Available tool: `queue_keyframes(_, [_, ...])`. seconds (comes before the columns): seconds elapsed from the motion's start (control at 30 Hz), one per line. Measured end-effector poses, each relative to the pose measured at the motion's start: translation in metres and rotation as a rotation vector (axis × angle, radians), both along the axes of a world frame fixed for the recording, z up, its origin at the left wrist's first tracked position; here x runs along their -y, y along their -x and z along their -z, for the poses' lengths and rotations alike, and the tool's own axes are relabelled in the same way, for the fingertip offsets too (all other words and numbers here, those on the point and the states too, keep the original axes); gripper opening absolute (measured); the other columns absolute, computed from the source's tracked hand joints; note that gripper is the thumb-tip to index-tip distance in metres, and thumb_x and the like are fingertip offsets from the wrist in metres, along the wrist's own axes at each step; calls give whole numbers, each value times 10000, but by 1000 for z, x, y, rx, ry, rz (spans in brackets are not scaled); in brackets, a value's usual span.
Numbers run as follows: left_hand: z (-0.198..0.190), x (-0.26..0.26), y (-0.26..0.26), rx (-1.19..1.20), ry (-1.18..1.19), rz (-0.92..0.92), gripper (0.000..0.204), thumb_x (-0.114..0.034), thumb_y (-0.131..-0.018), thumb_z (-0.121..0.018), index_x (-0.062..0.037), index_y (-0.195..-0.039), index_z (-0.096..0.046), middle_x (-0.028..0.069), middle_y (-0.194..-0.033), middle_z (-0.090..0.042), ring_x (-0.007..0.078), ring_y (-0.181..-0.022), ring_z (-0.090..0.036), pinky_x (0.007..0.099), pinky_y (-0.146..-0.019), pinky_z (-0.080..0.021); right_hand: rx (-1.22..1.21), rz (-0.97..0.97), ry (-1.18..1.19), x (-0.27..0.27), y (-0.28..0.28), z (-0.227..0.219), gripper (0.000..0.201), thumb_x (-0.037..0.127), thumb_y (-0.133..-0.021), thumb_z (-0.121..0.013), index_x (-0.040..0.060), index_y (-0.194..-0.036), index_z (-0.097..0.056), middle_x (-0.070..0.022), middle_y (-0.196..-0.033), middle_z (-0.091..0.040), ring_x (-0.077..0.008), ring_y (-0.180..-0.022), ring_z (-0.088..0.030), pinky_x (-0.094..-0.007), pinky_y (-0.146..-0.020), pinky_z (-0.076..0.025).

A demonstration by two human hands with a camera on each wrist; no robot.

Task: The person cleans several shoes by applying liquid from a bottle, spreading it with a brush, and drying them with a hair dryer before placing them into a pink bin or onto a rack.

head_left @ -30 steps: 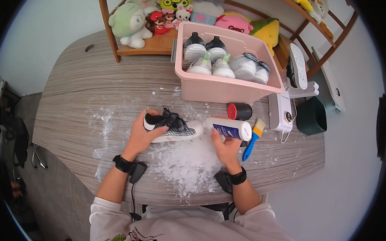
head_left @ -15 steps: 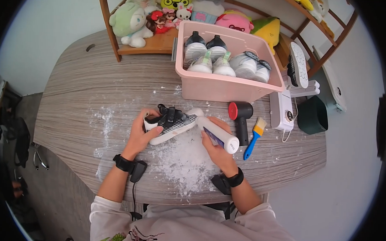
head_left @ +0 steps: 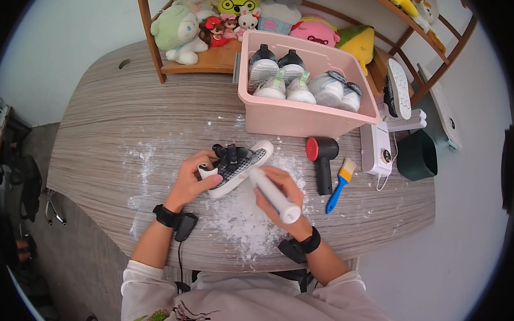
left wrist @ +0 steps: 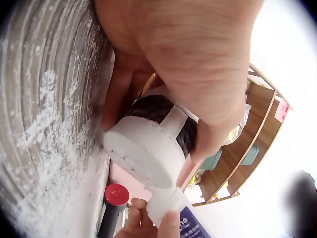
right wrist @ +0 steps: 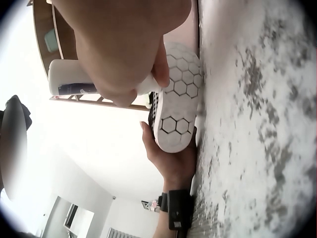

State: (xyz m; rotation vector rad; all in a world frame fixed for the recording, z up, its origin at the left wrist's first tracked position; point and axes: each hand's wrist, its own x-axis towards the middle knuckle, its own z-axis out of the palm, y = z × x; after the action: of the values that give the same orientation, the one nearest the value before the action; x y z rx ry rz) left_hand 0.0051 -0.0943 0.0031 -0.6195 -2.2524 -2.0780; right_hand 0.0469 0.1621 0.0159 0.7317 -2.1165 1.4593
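My left hand (head_left: 191, 180) grips a black-and-white checked sneaker (head_left: 237, 166) by its heel, thumb on the near side and fingers behind. The shoe is tilted, toe to the upper right, and its white sole with a hexagon pattern (right wrist: 179, 94) shows in the right wrist view. In my right hand (head_left: 284, 190) is a white bottle (head_left: 275, 198) with a dark blue label (left wrist: 192, 225), its base toward me. The bottle's top end is right at the shoe's white side edge. White powder (head_left: 246, 222) lies spread over the table below both hands.
A pink bin (head_left: 303, 122) of shoes stands at the back. To the right lie a black hair-dryer-like tool (head_left: 323, 163) with a red end and a blue-handled brush (head_left: 340, 186). Beyond them are a white device (head_left: 376, 150) bearing a shoe (head_left: 398, 89), and a dark green container (head_left: 417, 155).
The bottle has moved left and toward me, from the toe along the shoe's near side. The shoe has turned, its toe swinging away from me. The black tool has come fully into sight.
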Motion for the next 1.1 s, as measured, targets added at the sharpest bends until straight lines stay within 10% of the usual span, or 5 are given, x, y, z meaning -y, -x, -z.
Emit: queue_keyframes(1.1, [1,-4,1,-121,127,-16,342,-202,-744,-851,60,-856,-662,117,-1005,-634,232,-883,-604,320,-771,-474,-30,-158,-50,20,-23,0,563,3,-767,-799,-13,-1262,-532,-234,-1273,-612,-328,-1067,-688,-373,-822,-598])
